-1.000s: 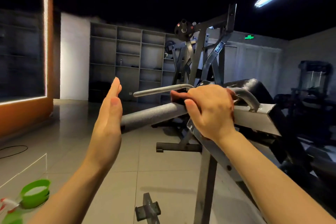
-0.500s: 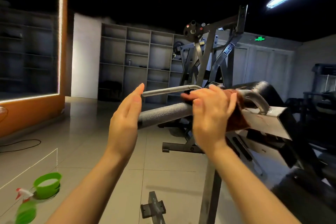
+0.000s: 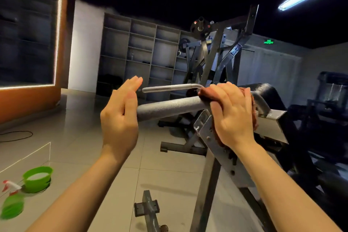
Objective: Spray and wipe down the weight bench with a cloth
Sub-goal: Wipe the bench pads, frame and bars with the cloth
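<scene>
Here my right hand (image 3: 230, 117) presses a reddish-brown cloth (image 3: 253, 113) around the grey padded roller (image 3: 169, 106) of the bench (image 3: 271, 124), at centre right of the frame; the fingers curl over the cloth and grip it against the bar. My left hand (image 3: 120, 113) hangs in the air at centre, fingers straight and together, holding nothing, just beside the roller's free end. The cloth looks soft and limp, so I judge it is best bunched in the palm and wrapped round the tube. The roller's padding seems textured and slightly giving, the steel frame stiff and heavy; neither should shift under wiping. The spray bottle (image 3: 11, 203) lies blurred at the lower left on the floor (image 3: 169, 175), beside a green tub (image 3: 37, 179). A small plate on the far machine (image 3: 235, 51) carries writing too small to read; a green sign (image 3: 268, 41) glows at upper right, unreadable.
</scene>
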Available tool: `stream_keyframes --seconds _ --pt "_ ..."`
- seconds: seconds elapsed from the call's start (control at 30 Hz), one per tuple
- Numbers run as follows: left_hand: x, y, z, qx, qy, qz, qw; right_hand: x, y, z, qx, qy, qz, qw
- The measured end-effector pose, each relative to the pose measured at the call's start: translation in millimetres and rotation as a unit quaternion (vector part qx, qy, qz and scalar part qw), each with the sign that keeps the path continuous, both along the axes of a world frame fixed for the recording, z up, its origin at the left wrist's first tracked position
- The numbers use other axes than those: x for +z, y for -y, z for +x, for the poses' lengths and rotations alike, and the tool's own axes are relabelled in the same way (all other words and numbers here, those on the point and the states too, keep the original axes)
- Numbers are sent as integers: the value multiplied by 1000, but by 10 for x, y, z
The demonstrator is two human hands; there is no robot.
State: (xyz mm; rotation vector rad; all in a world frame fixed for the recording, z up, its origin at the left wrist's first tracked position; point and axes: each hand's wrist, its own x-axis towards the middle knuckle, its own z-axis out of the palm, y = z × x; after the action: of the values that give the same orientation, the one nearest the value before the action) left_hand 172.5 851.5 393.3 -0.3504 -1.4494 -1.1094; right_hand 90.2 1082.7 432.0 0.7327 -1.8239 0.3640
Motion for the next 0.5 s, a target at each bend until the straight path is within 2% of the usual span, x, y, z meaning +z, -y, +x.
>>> stream_keyframes --seconds 0.13,0.2,0.3,0.4,0.5 --pt "-23 142 -33 74 -11 -121 990 150 -445 -150 -28 68 -159 985" --pt "-12 182 -14 91 1 -157 983 157 -443 -155 -44 92 -195 976" --pt "-52 233 30 100 42 -185 977 99 -288 -70 -32 104 -176 978" --pt "-144 304 117 104 91 -190 972 -66 54 165 38 95 -100 990" --pt "-242 293 267 86 126 -198 968 -307 538 495 109 113 -69 985"
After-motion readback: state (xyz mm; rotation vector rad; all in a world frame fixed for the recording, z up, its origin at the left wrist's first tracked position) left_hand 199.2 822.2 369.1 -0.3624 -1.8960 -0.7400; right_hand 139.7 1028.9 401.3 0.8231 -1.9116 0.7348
